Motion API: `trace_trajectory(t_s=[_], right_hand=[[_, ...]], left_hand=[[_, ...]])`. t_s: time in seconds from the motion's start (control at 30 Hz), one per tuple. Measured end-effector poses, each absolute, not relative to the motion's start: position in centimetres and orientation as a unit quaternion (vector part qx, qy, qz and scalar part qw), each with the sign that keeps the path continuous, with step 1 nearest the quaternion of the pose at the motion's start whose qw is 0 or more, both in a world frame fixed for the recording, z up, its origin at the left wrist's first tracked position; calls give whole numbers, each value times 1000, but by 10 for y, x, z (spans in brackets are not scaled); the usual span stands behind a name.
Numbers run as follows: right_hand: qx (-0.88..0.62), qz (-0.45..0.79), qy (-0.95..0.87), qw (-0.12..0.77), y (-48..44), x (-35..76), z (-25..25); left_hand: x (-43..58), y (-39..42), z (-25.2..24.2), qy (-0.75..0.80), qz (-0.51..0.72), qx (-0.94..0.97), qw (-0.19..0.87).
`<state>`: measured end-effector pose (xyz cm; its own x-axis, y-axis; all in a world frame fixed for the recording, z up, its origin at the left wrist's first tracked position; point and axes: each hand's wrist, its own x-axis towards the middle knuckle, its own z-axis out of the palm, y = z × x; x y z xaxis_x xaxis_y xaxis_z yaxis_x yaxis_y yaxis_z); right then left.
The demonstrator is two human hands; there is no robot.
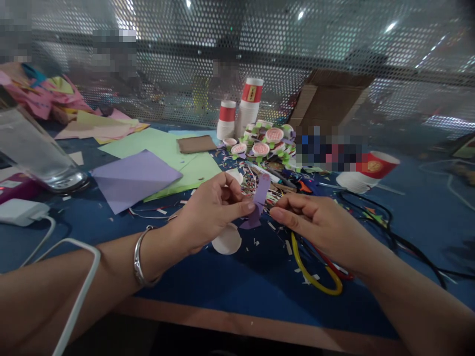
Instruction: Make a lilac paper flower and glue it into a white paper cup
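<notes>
A piece of purple paper point(263, 188), a narrow strip widening at its lower end, is pinched between the thumb and fingers of my left hand point(218, 210). Just to the right of it, my right hand point(311, 217) has its thumb and index finger pressed together; I cannot make out whether anything is in them. Below my left hand a white paper disc point(227, 239) lies on the table, and a second white disc point(235, 176) shows partly behind my fingers. A yellow loop point(315, 284) with a red part beside it lies beneath my right hand.
Purple point(137, 178) and green sheets point(148, 143) lie left, near a glass point(55, 163) and a white charger point(22, 211). Decorated paper discs point(261, 149), stacked cups point(248, 113) and scraps stand behind. Right are tipped cups point(371, 170) and black cables point(397, 237). A white cable point(83, 287) crosses my left forearm.
</notes>
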<state>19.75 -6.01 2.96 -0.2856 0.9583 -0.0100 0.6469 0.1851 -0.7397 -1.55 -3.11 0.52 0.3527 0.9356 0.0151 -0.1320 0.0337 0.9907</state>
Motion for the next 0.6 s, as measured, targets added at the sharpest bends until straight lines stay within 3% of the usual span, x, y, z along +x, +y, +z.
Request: trace_trajectory(t_s=[0.6], right_hand=[[-542, 318, -750, 206, -60, 199, 28]], left_hand=[[-12, -34, 6, 370, 417, 563, 609]])
